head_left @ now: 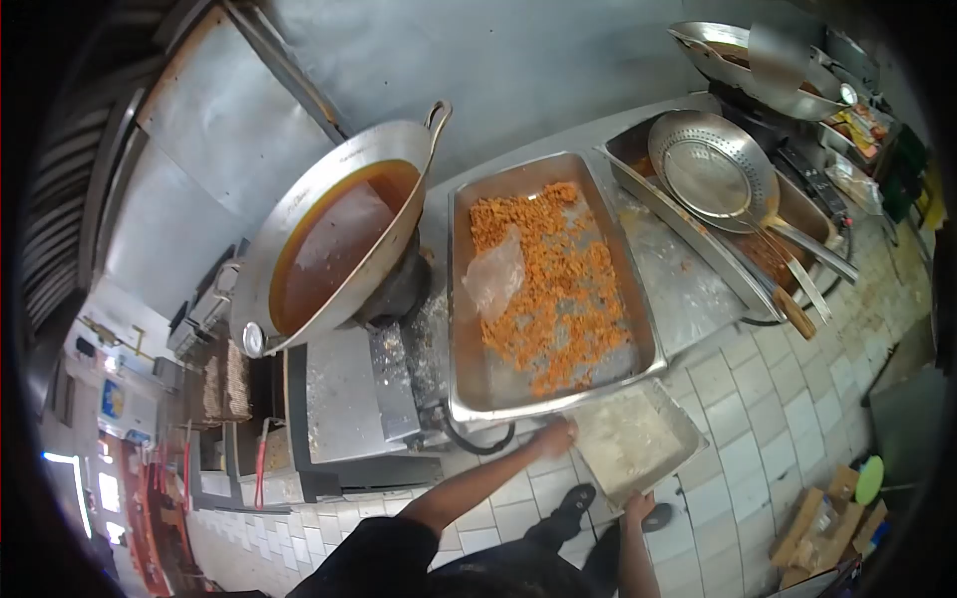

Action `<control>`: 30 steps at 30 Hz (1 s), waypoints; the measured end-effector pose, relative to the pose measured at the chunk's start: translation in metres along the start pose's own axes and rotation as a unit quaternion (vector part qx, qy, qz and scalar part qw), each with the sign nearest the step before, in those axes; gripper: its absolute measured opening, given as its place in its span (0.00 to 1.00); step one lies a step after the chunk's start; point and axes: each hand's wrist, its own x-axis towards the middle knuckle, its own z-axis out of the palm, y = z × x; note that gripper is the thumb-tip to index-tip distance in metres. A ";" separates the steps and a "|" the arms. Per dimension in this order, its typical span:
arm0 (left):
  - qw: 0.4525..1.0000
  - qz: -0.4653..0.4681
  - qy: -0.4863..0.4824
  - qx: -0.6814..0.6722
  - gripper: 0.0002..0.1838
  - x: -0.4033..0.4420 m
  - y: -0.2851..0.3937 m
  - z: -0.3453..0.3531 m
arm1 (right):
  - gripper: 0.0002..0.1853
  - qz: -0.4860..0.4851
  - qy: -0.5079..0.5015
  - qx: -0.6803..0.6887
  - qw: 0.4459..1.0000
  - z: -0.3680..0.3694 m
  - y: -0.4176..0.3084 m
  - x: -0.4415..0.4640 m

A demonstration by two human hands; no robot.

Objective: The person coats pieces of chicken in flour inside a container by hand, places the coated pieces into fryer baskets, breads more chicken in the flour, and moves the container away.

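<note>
Off the front edge of the table, a small metal tray (695,446) with a pale, powdery layer inside hangs at a tilt over the floor. My right hand (638,508) grips its near rim. At the tray's left edge is my left hand (554,439), smeared by motion; its fingers do not show clearly. Just beyond the small tray stands a deep steel pan (461,329). Orange-brown fried crumbs (558,289) are spread over its bottom, and a crumpled clear plastic bag (495,274) lies on them.
A large wok (349,148) of reddish-brown oil sits on a burner at left. On the right, a perforated strainer (703,174) and long-handled tools rest across another pan (688,224). Farther back is a second wok (698,42). Cardboard boxes (822,528) lie on the tiled floor.
</note>
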 end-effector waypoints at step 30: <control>0.957 0.134 -0.255 -0.032 0.15 0.461 0.581 0.059 | 0.27 -0.256 -0.044 -0.371 0.892 -0.364 -0.575 0.237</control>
